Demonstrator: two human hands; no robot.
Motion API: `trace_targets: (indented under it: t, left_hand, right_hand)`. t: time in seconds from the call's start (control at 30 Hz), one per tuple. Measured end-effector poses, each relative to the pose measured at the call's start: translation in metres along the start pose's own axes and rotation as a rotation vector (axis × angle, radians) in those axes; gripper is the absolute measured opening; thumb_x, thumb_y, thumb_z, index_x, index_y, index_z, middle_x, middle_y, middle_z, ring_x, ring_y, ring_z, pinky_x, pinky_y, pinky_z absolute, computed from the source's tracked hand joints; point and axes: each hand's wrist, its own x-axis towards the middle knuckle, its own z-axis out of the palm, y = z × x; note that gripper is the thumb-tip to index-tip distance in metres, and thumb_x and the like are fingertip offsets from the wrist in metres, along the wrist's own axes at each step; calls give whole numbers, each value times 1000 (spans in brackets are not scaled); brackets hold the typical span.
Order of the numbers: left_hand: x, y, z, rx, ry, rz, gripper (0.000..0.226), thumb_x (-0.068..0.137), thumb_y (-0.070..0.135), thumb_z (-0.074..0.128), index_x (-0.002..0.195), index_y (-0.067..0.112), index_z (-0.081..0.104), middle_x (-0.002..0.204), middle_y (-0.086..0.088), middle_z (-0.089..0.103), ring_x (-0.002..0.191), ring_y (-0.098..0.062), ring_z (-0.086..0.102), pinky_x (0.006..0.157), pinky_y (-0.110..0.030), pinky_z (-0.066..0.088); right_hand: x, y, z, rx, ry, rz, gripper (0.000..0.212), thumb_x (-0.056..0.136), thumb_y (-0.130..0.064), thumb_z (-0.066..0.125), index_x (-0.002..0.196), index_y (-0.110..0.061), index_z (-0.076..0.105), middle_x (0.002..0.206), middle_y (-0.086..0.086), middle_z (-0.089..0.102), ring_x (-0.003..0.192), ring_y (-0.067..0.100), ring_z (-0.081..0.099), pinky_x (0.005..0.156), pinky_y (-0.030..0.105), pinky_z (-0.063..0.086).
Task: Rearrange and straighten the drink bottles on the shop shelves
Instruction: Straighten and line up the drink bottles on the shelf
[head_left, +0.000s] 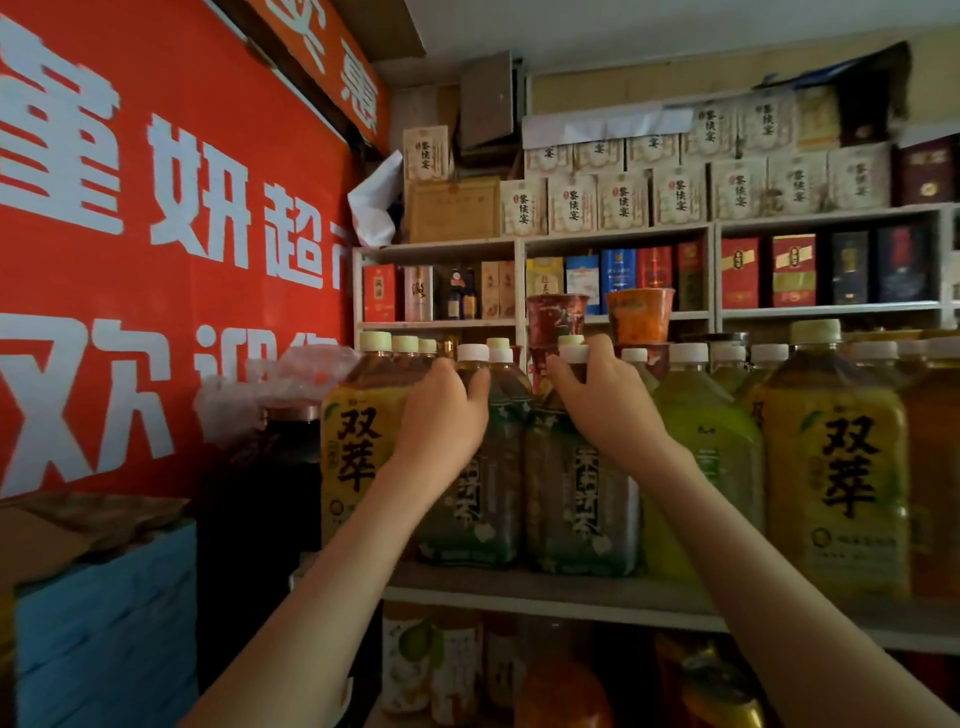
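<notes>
1. Left hand (441, 410): fingers and thumb curled round the shoulder of the left dark-green tea bottle (472, 504), just under its white cap.
2. Right hand (605, 410): curled round the neck and shoulder of the right dark-green tea bottle (582, 514), fingertips at the cap.
3. Both bottles stand upright, touching side by side, at the front edge of the shelf board (519, 590).
4. Neighbours: yellow-label bottle (353, 452) to the left, light-green bottle (719, 441) to the right.
5. Behind: two noodle cups (640, 314) stand above the caps.
6. Left wall: red banner (156, 234).
</notes>
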Motion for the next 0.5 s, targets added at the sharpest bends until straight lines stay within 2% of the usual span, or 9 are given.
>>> trace_targets:
  t: [0.03, 0.1, 0.13, 0.27, 0.33, 0.4, 0.5]
  left_hand:
    - [4, 2, 0, -3, -30, -22, 52, 98, 38, 40, 138, 5, 34, 118, -8, 58, 99, -18, 57, 76, -26, 49]
    - [11, 4, 2, 0, -64, -45, 58, 98, 36, 41, 144, 5, 23, 127, -12, 55, 110, -25, 58, 86, -35, 51]
    - [13, 4, 3, 7, -67, -44, 57, 98, 35, 41, 143, 5, 24, 127, -13, 55, 111, -27, 58, 88, -36, 50]
    - [14, 0, 8, -25, -51, -5, 38, 98, 34, 42, 125, 7, 44, 105, -6, 62, 92, -19, 62, 74, -31, 53]
    - [12, -3, 9, -29, -29, 17, 34, 98, 33, 42, 120, 9, 46, 99, -3, 62, 85, -16, 62, 67, -26, 51]
    - [10, -4, 11, -12, 12, 36, 32, 99, 34, 40, 120, 10, 46, 98, -2, 62, 83, -14, 62, 63, -22, 49]
    - [8, -5, 16, 25, 77, 72, 37, 99, 36, 36, 123, 10, 45, 98, -3, 64, 83, -16, 63, 65, -28, 54]
  right_hand:
    - [-1, 0, 0, -3, 2, -2, 41, 96, -38, 45, 124, -9, 39, 95, 4, 65, 79, 17, 65, 60, 32, 56]
    - [-3, 1, 0, -6, 9, -10, 41, 96, -38, 45, 125, -9, 39, 96, 4, 65, 79, 18, 65, 62, 34, 57]
    - [-4, 0, -1, -6, 9, -10, 42, 96, -38, 45, 125, -9, 39, 96, 4, 65, 80, 18, 65, 62, 34, 57]
    - [-7, 0, -3, 25, 4, -24, 30, 97, -36, 45, 112, -11, 41, 89, 2, 63, 76, 16, 64, 59, 30, 56]
    - [-8, 0, -3, 30, 9, -32, 24, 97, -36, 45, 105, -14, 40, 81, -2, 60, 71, 13, 63, 57, 29, 55]
    - [-7, 0, -3, 41, 6, -33, 24, 97, -36, 44, 106, -14, 40, 79, -3, 59, 70, 12, 62, 54, 26, 53]
    - [-5, 3, -2, 41, -7, -34, 27, 98, -36, 42, 111, -12, 41, 80, -1, 61, 69, 12, 63, 54, 25, 53]
